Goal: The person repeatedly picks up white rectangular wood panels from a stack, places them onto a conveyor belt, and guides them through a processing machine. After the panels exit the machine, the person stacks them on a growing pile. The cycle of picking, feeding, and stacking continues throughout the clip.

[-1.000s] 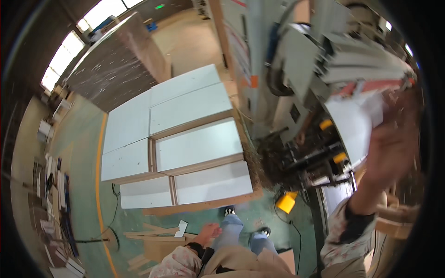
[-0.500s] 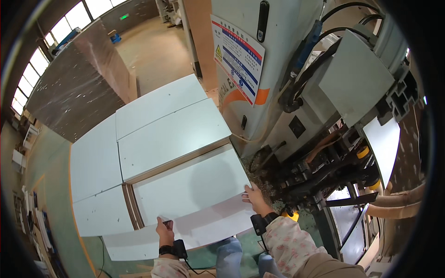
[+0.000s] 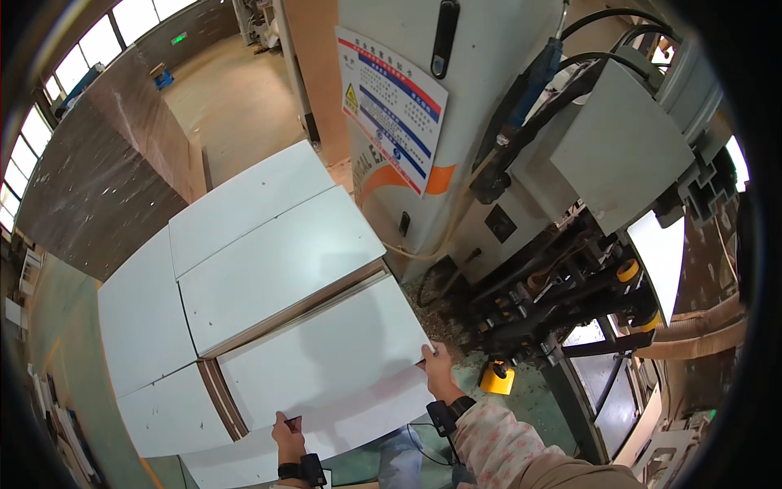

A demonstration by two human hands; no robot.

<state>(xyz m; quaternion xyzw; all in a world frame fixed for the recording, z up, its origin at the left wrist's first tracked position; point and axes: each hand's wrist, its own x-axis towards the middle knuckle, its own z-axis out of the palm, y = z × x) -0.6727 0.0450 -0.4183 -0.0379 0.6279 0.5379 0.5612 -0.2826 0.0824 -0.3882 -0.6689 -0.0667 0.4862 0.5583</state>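
Observation:
A white rectangular panel [image 3: 326, 338] lies in front of me, within the near right section of stacked boards. My left hand [image 3: 288, 440] grips its near edge towards the left, fingers curled at the edge. Around its near right corner my right hand [image 3: 438, 373] is closed. A paler white board surface [image 3: 350, 428] shows below the near edge, between and under my hands. Beyond the panel, a narrow gap separates it from the higher stack of white boards [image 3: 281, 273]. The undersides of my fingers are partly hidden.
More white boards [image 3: 147, 318] lie at left and far. A grey machine cabinet [image 3: 391, 81] with a warning sign stands at the right. Beside it are black machine parts [image 3: 546, 318], hoses [image 3: 692, 342] and a yellow part [image 3: 497, 379]. A wrapped brown stack [image 3: 106, 171] stands far left.
The panel in my hands sits closer to the far stack, and the gap between them has narrowed. My view has shifted, moving the scene leftwards.

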